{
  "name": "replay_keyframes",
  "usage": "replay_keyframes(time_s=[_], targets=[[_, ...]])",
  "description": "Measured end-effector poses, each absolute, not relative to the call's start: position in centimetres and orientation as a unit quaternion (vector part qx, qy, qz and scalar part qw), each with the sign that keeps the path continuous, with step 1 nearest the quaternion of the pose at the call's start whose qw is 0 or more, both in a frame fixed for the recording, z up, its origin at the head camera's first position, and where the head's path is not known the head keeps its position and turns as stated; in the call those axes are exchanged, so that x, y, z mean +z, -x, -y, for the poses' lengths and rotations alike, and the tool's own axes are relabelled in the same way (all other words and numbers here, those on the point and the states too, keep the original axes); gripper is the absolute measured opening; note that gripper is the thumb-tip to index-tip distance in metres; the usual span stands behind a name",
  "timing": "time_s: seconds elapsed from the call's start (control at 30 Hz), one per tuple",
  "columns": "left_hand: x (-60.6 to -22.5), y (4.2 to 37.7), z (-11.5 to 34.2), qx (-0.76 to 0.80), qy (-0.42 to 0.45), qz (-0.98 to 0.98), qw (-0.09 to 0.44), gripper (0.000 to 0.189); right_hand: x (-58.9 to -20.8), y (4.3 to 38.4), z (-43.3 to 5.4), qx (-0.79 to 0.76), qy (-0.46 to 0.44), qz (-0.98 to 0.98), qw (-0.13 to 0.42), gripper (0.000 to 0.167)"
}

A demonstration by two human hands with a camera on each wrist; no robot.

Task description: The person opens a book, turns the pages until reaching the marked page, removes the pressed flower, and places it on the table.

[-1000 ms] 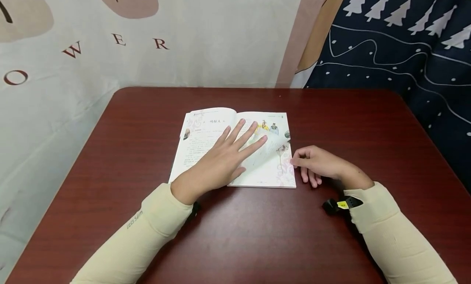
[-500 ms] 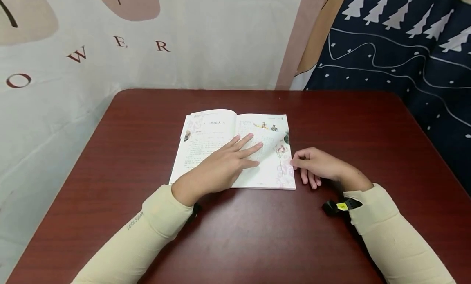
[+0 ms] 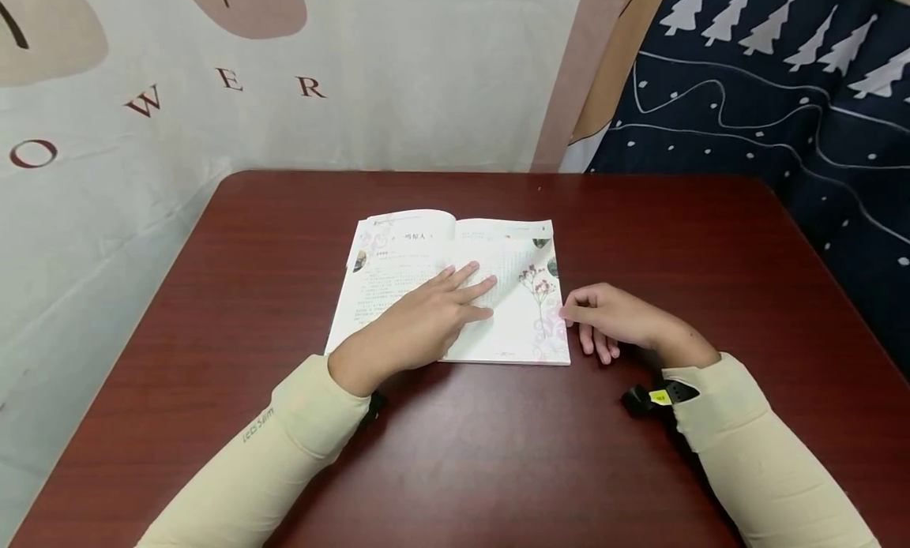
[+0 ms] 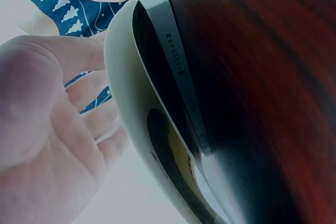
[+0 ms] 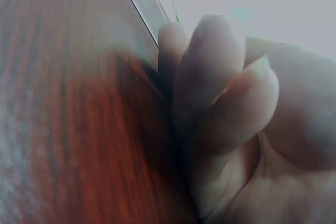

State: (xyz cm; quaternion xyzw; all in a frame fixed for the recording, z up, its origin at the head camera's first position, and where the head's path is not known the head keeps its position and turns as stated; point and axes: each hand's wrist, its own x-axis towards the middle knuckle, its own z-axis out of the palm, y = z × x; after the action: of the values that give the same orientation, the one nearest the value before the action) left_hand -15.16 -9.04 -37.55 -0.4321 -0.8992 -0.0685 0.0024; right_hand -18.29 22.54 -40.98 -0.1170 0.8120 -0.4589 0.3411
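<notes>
An open book (image 3: 387, 287) lies on the table, with printed text on its left page and a flower drawing on the right side. One loose page (image 3: 508, 252) bows up over the right side; its curved underside shows in the left wrist view beside the book's printed spine (image 4: 176, 51). My left hand (image 3: 426, 319) lies across the middle of the book, its spread fingers touching the bowed page. At the book's right edge my right hand (image 3: 614, 319) pinches the margin between thumb and forefinger. Its other fingers (image 5: 210, 61) are loosely curled near the tabletop.
The dark red wooden table (image 3: 498, 453) extends around the book on all sides. Behind it hangs a pale curtain (image 3: 426, 74) with letters. A navy curtain (image 3: 768, 98) with white trees hangs at the right. A black wrist strap (image 3: 643, 398) sits at the right cuff.
My left fingers have drawn down and back toward the left. The bowed page has spread to the right and now covers the coloured figures. The right hand has stayed in place.
</notes>
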Motion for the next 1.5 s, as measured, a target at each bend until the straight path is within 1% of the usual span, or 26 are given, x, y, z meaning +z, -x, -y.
replay_keyframes(time_s=[0.17, 0.53, 0.77, 0.93, 1.1, 1.3, 1.5], targets=[[-37.65, 15.15, 9.14, -0.072, 0.424, 0.903, 0.002, 0.041, -41.02, 18.35, -22.60, -0.460, 0.119, -0.810, 0.344, 0.027], [-37.51, 15.04, 9.29, -0.078, 0.397, 0.914, -0.024, 0.043, -40.89, 18.24, -22.54, -0.459, 0.107, -0.811, 0.346, 0.025], [-37.46, 15.17, 9.31, -0.067, 0.389, 0.918, -0.015, 0.042, -40.86, 18.41, -22.55, -0.462, 0.119, -0.811, 0.339, 0.027], [-37.48, 15.21, 9.29, -0.064, 0.377, 0.923, -0.034, 0.044, -40.84, 18.37, -22.59, -0.461, 0.113, -0.808, 0.350, 0.028], [-37.60, 15.33, 9.29, -0.060, 0.369, 0.927, -0.027, 0.045, -40.77, 18.36, -22.58, -0.463, 0.110, -0.811, 0.340, 0.025], [-37.73, 15.21, 9.45, -0.065, 0.365, 0.928, -0.024, 0.045, -41.06, 18.25, -22.59, -0.458, 0.116, -0.810, 0.349, 0.029], [-37.81, 15.21, 9.51, -0.063, 0.354, 0.933, -0.011, 0.046, -41.02, 18.25, -22.56, -0.457, 0.116, -0.814, 0.340, 0.029]])
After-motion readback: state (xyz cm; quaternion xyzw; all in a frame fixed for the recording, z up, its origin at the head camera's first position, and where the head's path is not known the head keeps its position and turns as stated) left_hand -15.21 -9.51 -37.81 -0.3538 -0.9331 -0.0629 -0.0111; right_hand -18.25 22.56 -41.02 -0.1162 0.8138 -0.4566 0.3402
